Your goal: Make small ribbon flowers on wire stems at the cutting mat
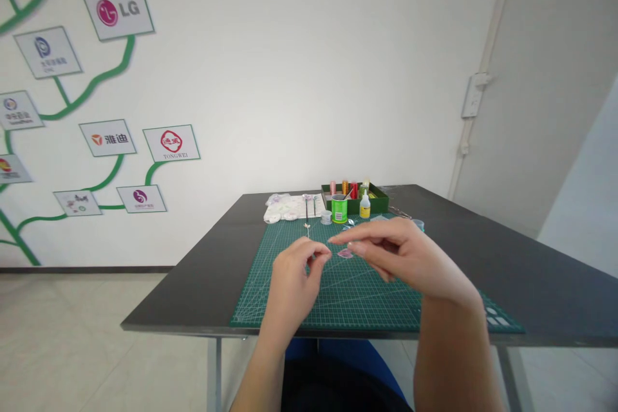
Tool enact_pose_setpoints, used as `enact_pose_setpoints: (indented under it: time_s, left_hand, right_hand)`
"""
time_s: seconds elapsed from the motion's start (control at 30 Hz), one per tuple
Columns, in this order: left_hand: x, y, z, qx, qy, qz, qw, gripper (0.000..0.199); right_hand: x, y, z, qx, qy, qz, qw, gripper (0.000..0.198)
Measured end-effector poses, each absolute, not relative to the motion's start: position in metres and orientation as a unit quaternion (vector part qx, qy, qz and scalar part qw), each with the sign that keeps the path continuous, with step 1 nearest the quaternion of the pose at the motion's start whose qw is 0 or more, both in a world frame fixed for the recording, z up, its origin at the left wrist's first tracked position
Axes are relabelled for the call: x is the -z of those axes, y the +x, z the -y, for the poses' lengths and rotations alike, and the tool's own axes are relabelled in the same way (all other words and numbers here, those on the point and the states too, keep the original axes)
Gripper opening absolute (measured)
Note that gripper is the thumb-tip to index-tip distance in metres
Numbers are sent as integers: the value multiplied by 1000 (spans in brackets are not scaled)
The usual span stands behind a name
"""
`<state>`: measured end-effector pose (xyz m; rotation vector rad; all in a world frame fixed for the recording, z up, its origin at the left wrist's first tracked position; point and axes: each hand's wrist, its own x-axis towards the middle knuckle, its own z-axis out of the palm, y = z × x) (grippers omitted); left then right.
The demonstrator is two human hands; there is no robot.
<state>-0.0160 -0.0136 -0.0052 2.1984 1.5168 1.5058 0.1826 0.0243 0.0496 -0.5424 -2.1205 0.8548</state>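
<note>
Above the green cutting mat [357, 306], my left hand [294, 280] is closed, with thumb and index fingertip pinched together; whatever is between them is too small to make out. My right hand [400, 251] hovers just to its right, index finger stretched out towards the left fingertips and thumb apart below it. Nothing shows in its fingers, though the curled ones are partly hidden. A small purple petal-like piece [345, 253] appears just below the right thumb tip. Beyond the left hand lies a thin stem with a small pale flower [307, 226].
At the back stand a green can [339, 211], a glue bottle [365, 206], a small clear jar [326, 217] and a green box [381, 201] with thread spools. White cloth-like material [284, 209] lies back left. The black table [193, 296] extends to both sides.
</note>
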Motion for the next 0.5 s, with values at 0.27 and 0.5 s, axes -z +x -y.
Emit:
enact_pose_setpoints:
  time_s: [0.27, 0.5]
  left_hand:
    - [5, -18, 11, -492, 714, -495, 59, 16]
    - [5, -18, 10, -514, 703, -486, 71, 17]
  right_hand:
    - [-54, 166, -91, -354, -208, 832, 373, 40]
    - [-28, 162, -107, -381, -245, 821, 348, 43]
